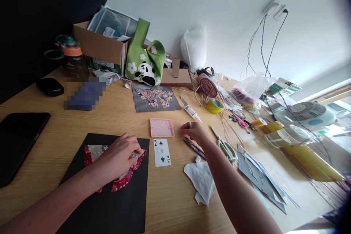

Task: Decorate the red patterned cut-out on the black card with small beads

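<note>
Your left hand (120, 155), lower left of frame, rests fingers-bent over the right part of the red beaded fabric piece (120, 184); can't tell if the fingertips pinch it. Piece lies on a black sheet (131, 210), lower left, partly hidden by your hand. Your right hand (194, 131), just right of frame center, has fingers curled near the pink tray (162, 136) of white beads; can't tell if the tips meet or hold anything. Pointed tweezers (196, 149) lie just below it, scissors (227, 150) to its right, glue tube (192, 112) above. Three of clubs card (166, 158) sits below the tray, crumpled white cloth (201, 180) lower center-right.
</note>
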Action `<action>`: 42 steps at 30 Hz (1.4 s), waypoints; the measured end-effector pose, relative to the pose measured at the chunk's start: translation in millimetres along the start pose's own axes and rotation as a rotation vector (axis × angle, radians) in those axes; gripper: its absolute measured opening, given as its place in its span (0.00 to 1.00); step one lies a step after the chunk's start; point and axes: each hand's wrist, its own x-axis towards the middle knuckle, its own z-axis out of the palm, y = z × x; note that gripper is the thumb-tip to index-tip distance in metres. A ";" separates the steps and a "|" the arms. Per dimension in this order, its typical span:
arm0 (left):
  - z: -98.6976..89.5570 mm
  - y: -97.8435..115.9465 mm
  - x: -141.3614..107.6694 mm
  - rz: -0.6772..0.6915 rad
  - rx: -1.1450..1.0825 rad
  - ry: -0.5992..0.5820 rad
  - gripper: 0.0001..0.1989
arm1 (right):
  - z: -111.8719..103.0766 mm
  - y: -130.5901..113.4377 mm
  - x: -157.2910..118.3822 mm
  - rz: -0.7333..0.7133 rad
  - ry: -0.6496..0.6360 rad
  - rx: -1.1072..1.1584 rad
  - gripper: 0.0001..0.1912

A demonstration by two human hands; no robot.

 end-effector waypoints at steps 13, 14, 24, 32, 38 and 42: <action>1.1 -2.0 0.4 0.012 0.001 -0.003 0.13 | -3.5 -5.2 -12.2 -0.106 0.029 0.236 0.09; 0.9 -1.7 0.5 0.011 0.000 -0.004 0.13 | -3.1 -5.3 -14.2 -0.103 0.022 0.248 0.09; 0.3 -1.0 0.3 0.015 0.008 0.000 0.14 | 3.4 -5.3 -34.5 -0.073 -0.060 0.315 0.15; 1.1 -1.0 0.8 0.024 0.023 -0.006 0.14 | 6.1 -6.1 -45.5 -0.087 -0.077 0.339 0.13; 2.3 -2.5 1.5 0.022 0.027 -0.010 0.13 | 8.9 -0.7 -43.8 -0.080 -0.044 0.294 0.15; 2.0 -2.1 1.7 0.016 0.027 -0.012 0.14 | 12.1 2.3 -40.6 -0.086 0.008 0.227 0.14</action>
